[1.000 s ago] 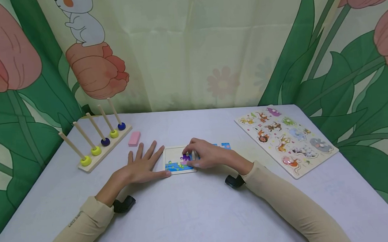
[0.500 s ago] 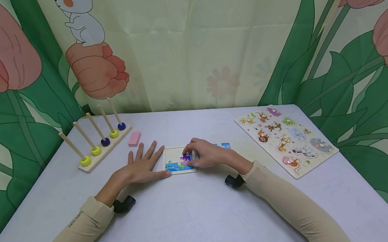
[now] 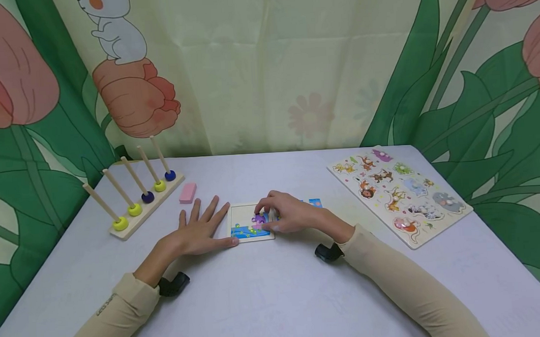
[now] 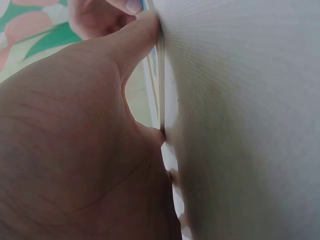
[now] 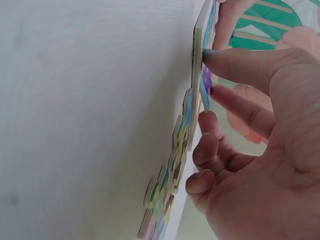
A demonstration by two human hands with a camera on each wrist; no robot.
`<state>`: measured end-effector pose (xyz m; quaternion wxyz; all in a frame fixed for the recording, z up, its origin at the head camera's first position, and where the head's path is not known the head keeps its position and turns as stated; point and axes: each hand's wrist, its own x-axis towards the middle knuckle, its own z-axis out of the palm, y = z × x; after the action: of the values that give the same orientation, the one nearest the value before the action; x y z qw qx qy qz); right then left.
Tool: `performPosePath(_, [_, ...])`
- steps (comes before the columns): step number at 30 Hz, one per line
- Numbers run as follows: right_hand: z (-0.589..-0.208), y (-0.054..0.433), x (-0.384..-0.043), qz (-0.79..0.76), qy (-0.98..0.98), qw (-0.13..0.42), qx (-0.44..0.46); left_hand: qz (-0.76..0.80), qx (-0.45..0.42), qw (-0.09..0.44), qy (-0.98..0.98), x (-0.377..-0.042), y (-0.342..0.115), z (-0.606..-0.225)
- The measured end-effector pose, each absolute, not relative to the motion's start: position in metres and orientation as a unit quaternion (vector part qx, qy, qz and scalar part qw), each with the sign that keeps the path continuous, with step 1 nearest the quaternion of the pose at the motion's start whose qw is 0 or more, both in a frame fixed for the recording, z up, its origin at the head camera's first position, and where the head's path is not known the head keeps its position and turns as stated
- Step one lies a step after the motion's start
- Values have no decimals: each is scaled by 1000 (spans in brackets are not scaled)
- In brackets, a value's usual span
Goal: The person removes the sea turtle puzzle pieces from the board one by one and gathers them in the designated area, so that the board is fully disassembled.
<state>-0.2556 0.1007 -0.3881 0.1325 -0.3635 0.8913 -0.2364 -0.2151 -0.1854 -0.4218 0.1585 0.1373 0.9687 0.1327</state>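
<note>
A shallow jigsaw tray (image 3: 252,239) lies on the table, its bottom row filled with blue and green pieces. My left hand (image 3: 195,237) lies spread beside it, the thumb resting on the tray's lower left corner. Over the tray's right side, my right hand (image 3: 288,213) pinches a purple and blue puzzle piece (image 3: 260,219) between curled fingers and thumb. In the right wrist view that puzzle piece (image 5: 205,96) stands tilted off the tray, and the thumb tip is against the tray's edge. The right hand partly hides the piece and the tray's right border.
Loose puzzle pieces (image 3: 315,203) lie right of the tray, partly behind my right hand; the right wrist view shows several. A peg stand (image 3: 148,208) with yellow and dark blue beads is at the left, near a pink block (image 3: 188,193). An animal puzzle board (image 3: 397,195) lies right.
My right fingers have shifted slightly at the purple piece, which looks lighter and tilted now. My left hand stays where it was on the tray's corner.
</note>
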Motion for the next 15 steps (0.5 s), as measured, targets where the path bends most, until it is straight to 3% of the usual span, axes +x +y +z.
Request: performPosePath(15, [-380,102,-257,-222,888,152,-373,129,135,163,969,-215,-185,-421])
